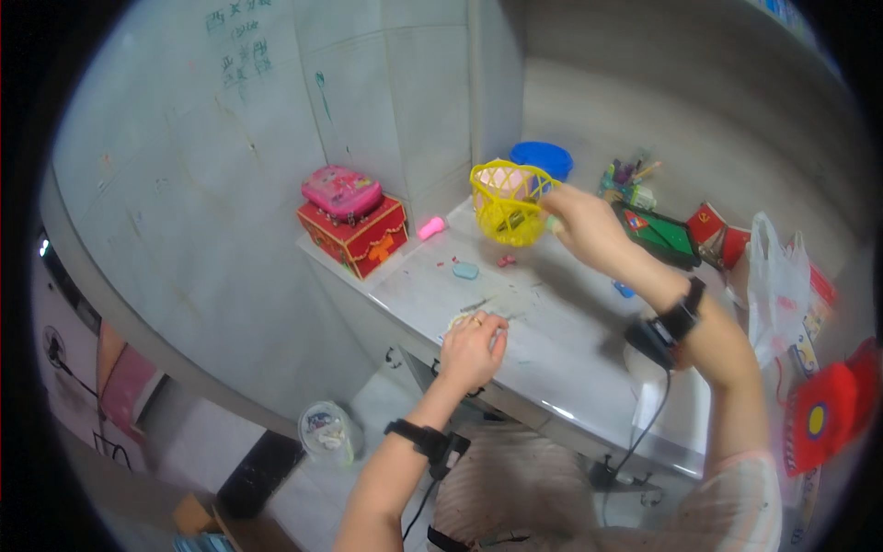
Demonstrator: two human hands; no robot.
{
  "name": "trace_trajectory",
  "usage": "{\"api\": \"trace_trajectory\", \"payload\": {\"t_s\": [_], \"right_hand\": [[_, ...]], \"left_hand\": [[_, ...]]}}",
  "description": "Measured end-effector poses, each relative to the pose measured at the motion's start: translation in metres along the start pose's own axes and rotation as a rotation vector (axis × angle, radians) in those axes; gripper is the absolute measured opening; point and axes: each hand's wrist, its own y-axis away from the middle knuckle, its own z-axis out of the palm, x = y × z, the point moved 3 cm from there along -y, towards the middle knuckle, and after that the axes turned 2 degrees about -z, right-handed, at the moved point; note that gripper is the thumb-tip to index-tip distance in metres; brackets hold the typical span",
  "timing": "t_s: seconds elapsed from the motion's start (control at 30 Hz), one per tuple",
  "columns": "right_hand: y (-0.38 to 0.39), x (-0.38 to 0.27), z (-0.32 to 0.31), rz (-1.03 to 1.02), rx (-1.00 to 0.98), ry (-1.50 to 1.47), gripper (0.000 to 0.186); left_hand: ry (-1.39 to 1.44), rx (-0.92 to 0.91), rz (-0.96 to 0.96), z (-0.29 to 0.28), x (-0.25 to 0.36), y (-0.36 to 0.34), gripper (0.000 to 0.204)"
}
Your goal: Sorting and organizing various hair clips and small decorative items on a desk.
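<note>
My right hand [581, 221] grips the right side of a yellow lattice plastic basket [510, 221], raised and tilted above the back of the desk. Something small and pinkish shows through its mesh, though I cannot tell whether it is inside or behind. Close to the desk's front edge, my left hand [474, 351] rests low with its fingers curled together. A pale edge peeks out under those fingers, too little to name. Just beyond them lie dark scraps [476, 304]. A light blue eraser-like block [465, 270] and small red bits [506, 262] sit below the basket.
On the left, a pink case [342, 191] tops a red box [359, 241], beside a pink tube-shaped thing [431, 228]. Behind the basket stands a blue tub [543, 160]. Pens [631, 179], a green-faced board [660, 235] and a plastic bag [775, 285] line the right. A bin [328, 432] stands below.
</note>
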Motion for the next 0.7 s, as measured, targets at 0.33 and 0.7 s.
{"api": "trace_trajectory", "payload": {"t_s": [0.33,0.7], "right_hand": [[0.182,-0.077,-0.039,0.005,-0.158,-0.146,0.022],[0.220,-0.059,-0.019,0.018,0.009,-0.322,0.036]], "left_hand": [[-0.041,0.068,0.024,-0.003,0.001,0.003,0.010],[0.233,-0.171,0.201,-0.048,0.101,-0.031,0.024]]}}
